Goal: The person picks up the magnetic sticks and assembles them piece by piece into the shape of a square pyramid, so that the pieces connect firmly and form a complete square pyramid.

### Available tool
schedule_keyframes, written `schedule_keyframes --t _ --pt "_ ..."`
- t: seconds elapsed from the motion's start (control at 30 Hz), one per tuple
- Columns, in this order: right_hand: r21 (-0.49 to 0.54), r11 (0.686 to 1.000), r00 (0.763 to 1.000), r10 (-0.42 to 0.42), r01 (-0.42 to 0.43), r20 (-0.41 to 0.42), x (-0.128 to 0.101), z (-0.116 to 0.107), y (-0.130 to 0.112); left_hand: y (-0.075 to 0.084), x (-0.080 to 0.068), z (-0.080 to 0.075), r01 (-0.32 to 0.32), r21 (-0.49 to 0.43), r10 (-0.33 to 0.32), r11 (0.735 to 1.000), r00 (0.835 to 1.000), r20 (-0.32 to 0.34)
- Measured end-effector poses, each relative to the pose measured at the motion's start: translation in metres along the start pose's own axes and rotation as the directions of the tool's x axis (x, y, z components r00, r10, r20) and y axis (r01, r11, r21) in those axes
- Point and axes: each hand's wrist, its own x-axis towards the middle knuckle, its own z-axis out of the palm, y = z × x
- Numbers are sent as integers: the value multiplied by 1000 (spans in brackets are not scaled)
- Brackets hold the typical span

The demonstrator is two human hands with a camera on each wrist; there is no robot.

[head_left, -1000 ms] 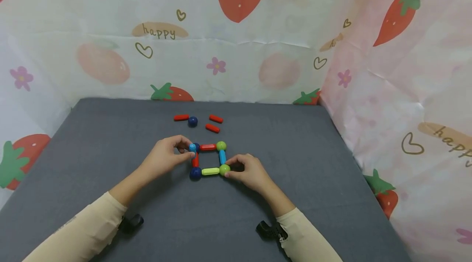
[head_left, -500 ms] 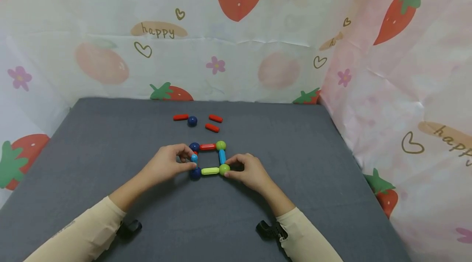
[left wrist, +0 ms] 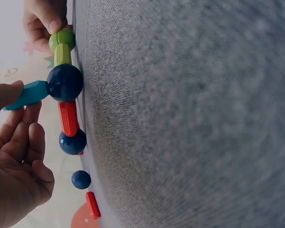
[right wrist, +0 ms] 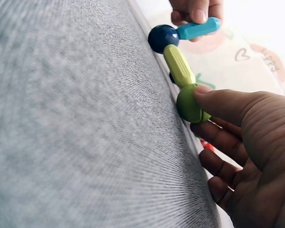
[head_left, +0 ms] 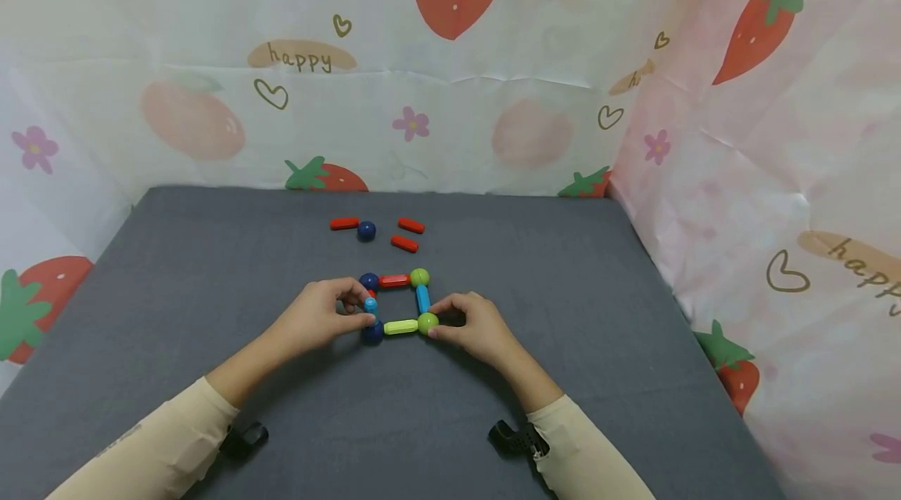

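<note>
A square of rods and balls lies on the grey cloth, with navy balls at its left corners and green balls at its right ones. My left hand (head_left: 326, 311) pinches an upright blue rod (left wrist: 31, 94) between thumb and fingers; its lower end touches the near-left navy ball (left wrist: 65, 83). My right hand (head_left: 473, 325) pinches the near-right green ball (right wrist: 190, 104). Between those two balls runs a yellow-green rod (head_left: 401, 326). A red rod (head_left: 394, 281) forms the far side, another red rod (left wrist: 69, 118) the left side, and a second blue rod (head_left: 423, 299) the right.
Behind the square lie a loose navy ball (head_left: 366, 231), a red rod (head_left: 344, 224) beside it, and two more red rods (head_left: 404, 243) to the right. A strawberry-printed sheet (head_left: 450, 93) hangs behind and along the sides of the grey-covered table (head_left: 563, 273).
My left hand has moved the blue rod nearer, from the far-left corner to the near-left navy ball. The right hand has kept its hold on the green ball.
</note>
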Motion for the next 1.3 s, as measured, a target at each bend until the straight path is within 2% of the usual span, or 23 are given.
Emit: schedule_keyframes --t 0.3,0.57,0.77,0.93,1.3 --pt "7 1000 1000 14 -14 7 0 0 0 0 -2 -1 -19 -13 19 1000 999 26" --pt "23 1000 1000 2 -2 9 -1 -1 1 3 -4 0 -55 11 54 998 997 49" --pt "13 1000 1000 -9 9 11 0 -1 3 5 -5 0 -43 25 41 999 997 61" --pt "15 1000 1000 -9 9 12 1 0 4 5 -3 -3 -37 34 34 999 996 86" --pt "10 1000 1000 -16 16 13 0 -1 2 4 2 -9 -81 66 71 994 987 147"
